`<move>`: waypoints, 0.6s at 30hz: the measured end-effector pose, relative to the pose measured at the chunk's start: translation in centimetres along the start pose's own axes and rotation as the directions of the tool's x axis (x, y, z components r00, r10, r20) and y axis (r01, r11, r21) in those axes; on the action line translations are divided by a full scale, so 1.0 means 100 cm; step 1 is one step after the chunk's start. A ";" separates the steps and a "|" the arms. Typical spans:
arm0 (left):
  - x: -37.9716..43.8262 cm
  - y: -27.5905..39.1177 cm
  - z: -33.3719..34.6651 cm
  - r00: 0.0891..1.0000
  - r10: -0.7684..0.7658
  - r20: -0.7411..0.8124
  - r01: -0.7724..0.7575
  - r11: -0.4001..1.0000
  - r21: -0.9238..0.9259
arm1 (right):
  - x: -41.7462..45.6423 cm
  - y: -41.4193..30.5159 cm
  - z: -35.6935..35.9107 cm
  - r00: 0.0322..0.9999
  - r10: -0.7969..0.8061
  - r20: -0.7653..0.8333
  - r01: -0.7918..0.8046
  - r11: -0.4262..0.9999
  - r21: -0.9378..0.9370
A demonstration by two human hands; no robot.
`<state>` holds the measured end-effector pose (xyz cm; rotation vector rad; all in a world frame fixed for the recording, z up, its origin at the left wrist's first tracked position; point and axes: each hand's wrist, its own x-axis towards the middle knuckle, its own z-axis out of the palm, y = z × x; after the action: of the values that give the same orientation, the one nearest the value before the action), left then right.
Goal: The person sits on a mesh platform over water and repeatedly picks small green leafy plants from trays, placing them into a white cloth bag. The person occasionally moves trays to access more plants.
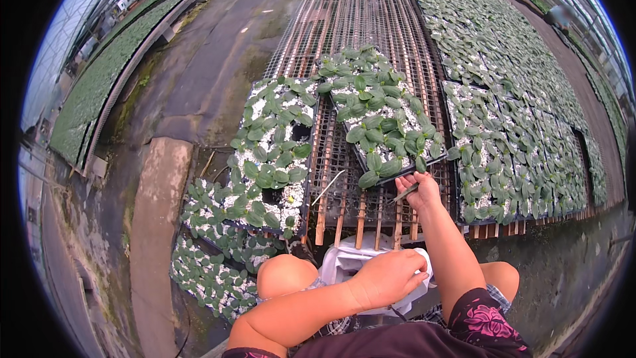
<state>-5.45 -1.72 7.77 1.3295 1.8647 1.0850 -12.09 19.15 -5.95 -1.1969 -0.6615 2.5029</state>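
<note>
My right hand (421, 191) has its fingers at the near rim of a black seedling tray (403, 173) and grips it. A thin, flat tool (406, 193), perhaps tweezers, sticks out from the same hand. Broad-leaved green seedlings (380, 114) grow in this tray through white granules, and the tray lies at an angle on the mesh bench. My left hand (390, 277) hovers over a white plastic bag or lined container (343, 261) between my knees. Its fingers are curled, and whether anything is inside them is hidden.
Left of the held tray lies another seedling tray (273, 159) with a few dark gaps. More trays (213, 271) sit lower down at left. A pale thin stick (328, 187) rests on the mesh bench top (357, 15). Packed trays (516, 154) line the right; a blurred person (561, 16) is far off.
</note>
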 end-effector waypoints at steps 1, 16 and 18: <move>0.001 0.001 0.003 0.999 -0.004 0.034 0.003 1.000 0.029 | 0.011 -0.004 0.010 0.999 0.009 -0.043 -0.008 1.000 0.007; -0.005 -0.006 -0.030 0.945 -0.325 -0.041 0.320 0.892 0.318 | 0.172 -0.058 0.175 0.981 -0.183 0.058 0.188 0.979 -0.083; -0.004 -0.008 -0.039 0.936 -0.347 -0.060 0.349 0.896 0.274 | 0.187 -0.057 0.199 0.984 -0.170 0.054 0.171 0.985 -0.019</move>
<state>-8.88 -3.29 8.99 1.0733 2.2201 0.6602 -38.92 26.70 -4.28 -1.0380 -0.7740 2.3970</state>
